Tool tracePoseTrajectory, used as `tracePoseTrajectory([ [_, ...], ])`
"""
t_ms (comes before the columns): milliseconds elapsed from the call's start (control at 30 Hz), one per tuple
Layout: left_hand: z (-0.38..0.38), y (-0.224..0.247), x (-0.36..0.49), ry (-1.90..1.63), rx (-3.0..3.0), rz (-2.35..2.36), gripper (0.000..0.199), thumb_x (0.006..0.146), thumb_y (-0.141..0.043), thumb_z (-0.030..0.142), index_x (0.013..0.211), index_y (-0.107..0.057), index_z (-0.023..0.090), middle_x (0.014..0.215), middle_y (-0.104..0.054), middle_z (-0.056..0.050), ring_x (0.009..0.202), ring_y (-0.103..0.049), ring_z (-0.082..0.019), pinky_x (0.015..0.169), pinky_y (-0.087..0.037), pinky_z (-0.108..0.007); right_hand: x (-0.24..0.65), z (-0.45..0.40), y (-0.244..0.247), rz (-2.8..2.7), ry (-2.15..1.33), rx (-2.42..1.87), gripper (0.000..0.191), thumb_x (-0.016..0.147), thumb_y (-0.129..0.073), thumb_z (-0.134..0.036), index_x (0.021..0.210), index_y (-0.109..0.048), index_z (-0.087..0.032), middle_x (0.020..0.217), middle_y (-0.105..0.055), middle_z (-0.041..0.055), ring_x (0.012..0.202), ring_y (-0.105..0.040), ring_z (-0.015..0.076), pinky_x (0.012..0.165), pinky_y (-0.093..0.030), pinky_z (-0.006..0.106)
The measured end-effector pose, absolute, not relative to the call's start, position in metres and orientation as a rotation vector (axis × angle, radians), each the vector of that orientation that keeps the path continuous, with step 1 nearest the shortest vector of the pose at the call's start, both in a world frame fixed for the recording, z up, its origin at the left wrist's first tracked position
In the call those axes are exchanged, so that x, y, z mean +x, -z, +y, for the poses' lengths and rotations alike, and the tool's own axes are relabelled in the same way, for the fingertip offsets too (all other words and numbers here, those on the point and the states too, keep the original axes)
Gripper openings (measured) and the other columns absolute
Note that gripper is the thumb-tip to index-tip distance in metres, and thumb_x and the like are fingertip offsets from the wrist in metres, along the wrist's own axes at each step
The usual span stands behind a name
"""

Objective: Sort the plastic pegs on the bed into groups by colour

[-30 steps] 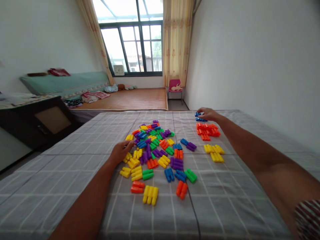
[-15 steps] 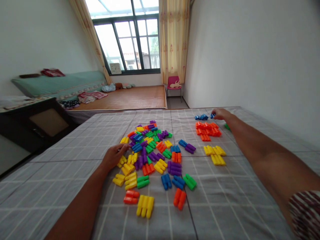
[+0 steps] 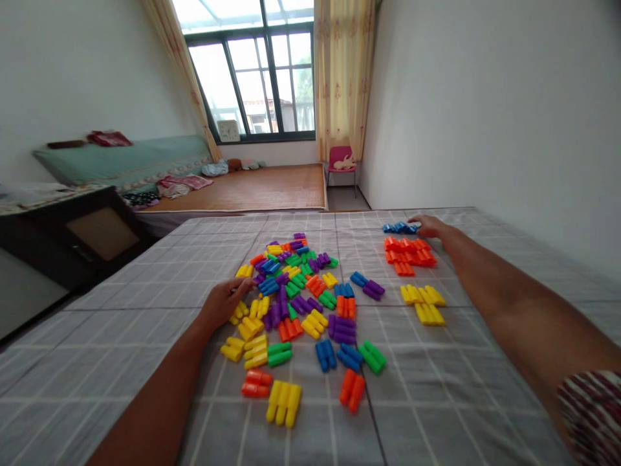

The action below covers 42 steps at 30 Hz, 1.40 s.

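A single head-worn camera looks forward and down across the grey checked bed, close over it, facing the far window.

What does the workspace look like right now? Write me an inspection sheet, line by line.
Surface: bed cover, grey with a white grid.
Job's things: blue blocks, a small row at the far right; orange blocks and yellow blocks grouped nearer.
Clutter: mixed pile of coloured blocks mid-cover.
Hands: right hand at the blue blocks, grip unclear; left hand on the pile's left edge, grip unclear.
Cables: nothing seen.
Surroundings: window, curtains, pink chair, green bed, dark cabinet.
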<state>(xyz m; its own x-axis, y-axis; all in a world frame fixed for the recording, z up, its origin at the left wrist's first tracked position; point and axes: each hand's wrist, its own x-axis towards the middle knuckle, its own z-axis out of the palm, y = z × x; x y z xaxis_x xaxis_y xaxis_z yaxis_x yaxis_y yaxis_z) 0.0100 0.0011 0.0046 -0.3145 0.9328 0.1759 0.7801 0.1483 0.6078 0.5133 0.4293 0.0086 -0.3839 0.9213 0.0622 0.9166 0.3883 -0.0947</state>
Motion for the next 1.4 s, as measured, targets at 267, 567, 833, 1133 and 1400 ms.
tracePoseTrajectory([
  [267,0.002,-0.004,0.016,-0.96,1.72,2.208,0.059,0.086,-0.037,0.061,0.09,-0.075,0.016,0.084,-0.075,-0.003,0.08,-0.065,-0.021,0.072,-0.046,-0.026,0.464,0.388,-0.056,-2.312,0.139,-1.452,0.048,0.075,-0.051,-0.013,0.121,-0.064,-0.014,0.123,-0.064,0.0131,0.106,-0.062,0.0258,0.094,-0.047,0.034],
  [567,0.002,0.002,0.014,-1.087,1.686,2.249,0.058,0.088,-0.035,0.056,0.09,-0.075,0.014,0.085,-0.074,-0.006,0.076,-0.064,-0.02,0.066,-0.042,-0.027,0.26,0.216,-0.065,-2.792,-0.259,-0.368,0.04,0.088,-0.055,-0.035,0.126,-0.06,-0.026,0.112,-0.068,0.0058,0.089,-0.065,0.0204,0.083,-0.047,0.032],
  [833,0.001,0.007,0.014,-1.026,1.764,2.241,0.056,0.09,-0.034,0.054,0.085,-0.073,0.014,0.075,-0.07,-0.006,0.067,-0.058,-0.016,0.061,-0.036,-0.026,0.16,0.156,-0.043,-2.94,-0.077,-0.48,0.041,0.081,-0.066,-0.041,0.117,-0.064,-0.023,0.118,-0.064,0.0094,0.104,-0.061,0.0236,0.086,-0.044,0.029],
  [1133,0.002,-0.002,0.02,-0.953,1.77,2.223,0.05,0.089,-0.04,0.052,0.08,-0.072,0.015,0.068,-0.067,-0.005,0.069,-0.056,-0.016,0.06,-0.034,-0.024,0.238,0.208,-0.052,-2.81,-0.727,-0.781,0.036,0.073,-0.07,-0.024,0.107,-0.062,-0.016,0.092,-0.069,0.0046,0.084,-0.064,0.0174,0.072,-0.049,0.026],
  [1400,0.002,-0.002,0.015,-0.921,1.774,2.236,0.056,0.088,-0.035,0.056,0.083,-0.073,0.015,0.076,-0.071,-0.006,0.068,-0.059,-0.018,0.061,-0.037,-0.026,0.278,0.222,-0.051,-2.934,-0.486,-0.56,0.048,0.064,-0.074,-0.018,0.111,-0.068,-0.021,0.105,-0.067,0.0055,0.091,-0.063,0.0189,0.082,-0.05,0.029],
])
